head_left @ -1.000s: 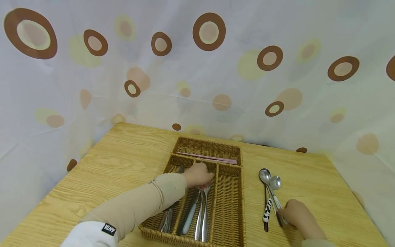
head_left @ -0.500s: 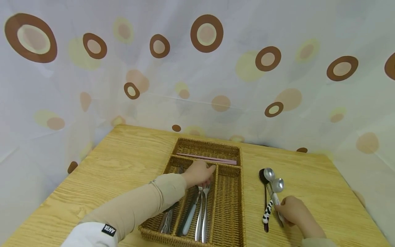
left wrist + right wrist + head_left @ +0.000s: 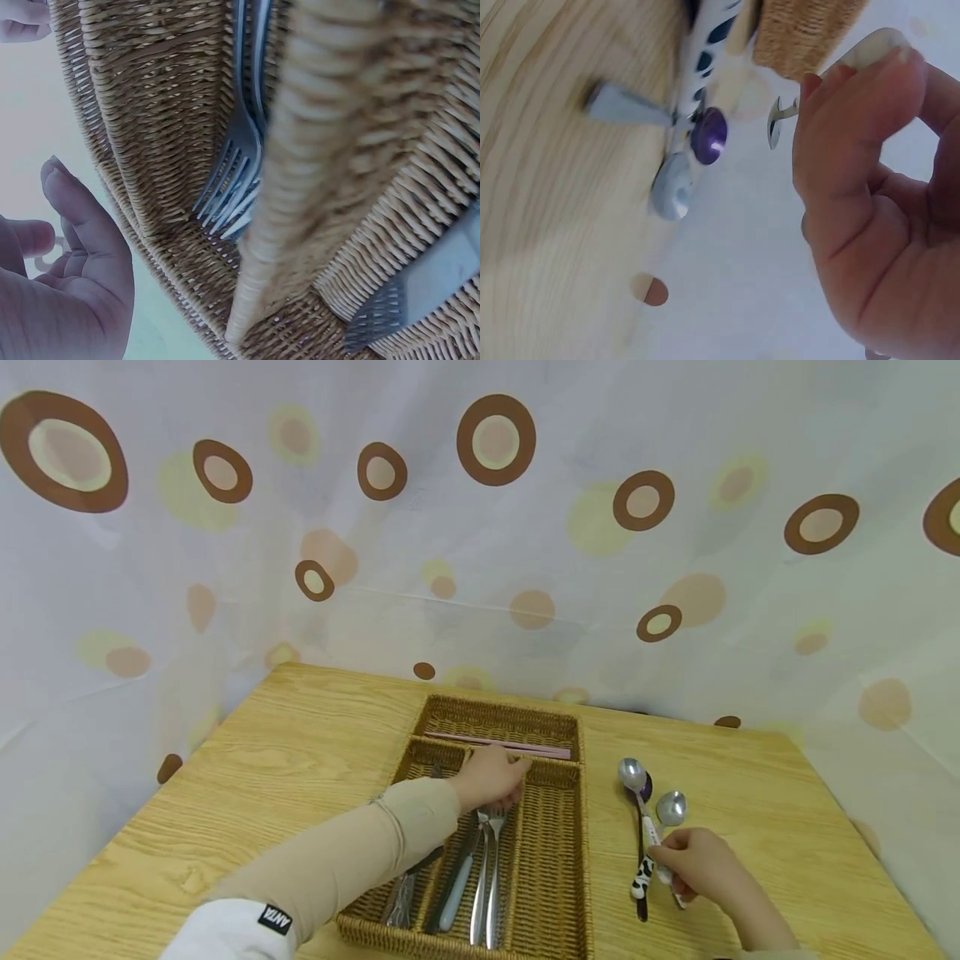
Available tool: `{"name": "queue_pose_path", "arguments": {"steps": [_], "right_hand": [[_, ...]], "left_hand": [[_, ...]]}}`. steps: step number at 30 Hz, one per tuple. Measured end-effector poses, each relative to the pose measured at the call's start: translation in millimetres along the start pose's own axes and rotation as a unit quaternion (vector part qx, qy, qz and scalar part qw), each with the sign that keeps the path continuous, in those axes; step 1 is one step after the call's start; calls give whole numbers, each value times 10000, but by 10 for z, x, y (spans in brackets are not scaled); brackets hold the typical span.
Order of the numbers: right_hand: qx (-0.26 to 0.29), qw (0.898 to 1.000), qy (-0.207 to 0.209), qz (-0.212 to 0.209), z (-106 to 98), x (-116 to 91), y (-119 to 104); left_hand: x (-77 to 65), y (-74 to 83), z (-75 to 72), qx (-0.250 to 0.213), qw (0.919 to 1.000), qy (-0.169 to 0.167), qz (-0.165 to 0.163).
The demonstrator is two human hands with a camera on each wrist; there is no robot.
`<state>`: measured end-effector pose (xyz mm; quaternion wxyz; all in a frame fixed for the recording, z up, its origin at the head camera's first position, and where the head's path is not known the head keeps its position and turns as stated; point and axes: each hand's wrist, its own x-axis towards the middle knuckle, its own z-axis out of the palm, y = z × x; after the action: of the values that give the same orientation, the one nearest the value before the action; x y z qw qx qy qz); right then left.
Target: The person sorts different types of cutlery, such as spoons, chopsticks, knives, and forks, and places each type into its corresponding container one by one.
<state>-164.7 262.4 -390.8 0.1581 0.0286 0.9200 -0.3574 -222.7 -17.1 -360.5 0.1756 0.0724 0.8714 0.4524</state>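
Note:
My right hand (image 3: 703,866) pinches the white handle of a spoon (image 3: 650,833) between thumb and fingers, above the right part of the table. The right wrist view shows this spoon's bowl (image 3: 775,124) beyond the fingers. Beside it lie a spoon with a black-and-white spotted handle (image 3: 642,878) and one with a shiny purple bowl (image 3: 709,136). My left hand (image 3: 489,775) hovers at the far end of the basket's middle compartment, fingers loosely bent, nothing in them. Forks (image 3: 238,161) lie below it in the wicker cutlery basket (image 3: 587,860).
Forks and a knife with a pale blue handle (image 3: 455,893) share the middle compartment. Other cutlery (image 3: 401,897) fills the left one. Pink chopsticks (image 3: 536,748) lie in the back compartment. A patterned cloth (image 3: 450,527) hangs behind the wooden table (image 3: 330,735).
My right hand has moved left and slightly away from me with the white-handled spoon, and the spoon bowls now lie farther apart. My left hand has shifted slightly right.

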Motion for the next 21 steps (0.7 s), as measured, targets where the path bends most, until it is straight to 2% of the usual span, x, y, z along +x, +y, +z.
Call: {"name": "queue_pose_path", "arguments": {"steps": [9,16,21], "right_hand": [[825,9955,-450,-132,21,-102,-172],[1253,9881,-739,-506,54,-166,-275],[1497,9823,-925,-645,130,-172,-340]], "left_hand": [[69,94,43,-299,9995,-72,-38],[99,189,82,-537,9985,-119,8],[98,266,131,-317,9995,-67,33]]}}
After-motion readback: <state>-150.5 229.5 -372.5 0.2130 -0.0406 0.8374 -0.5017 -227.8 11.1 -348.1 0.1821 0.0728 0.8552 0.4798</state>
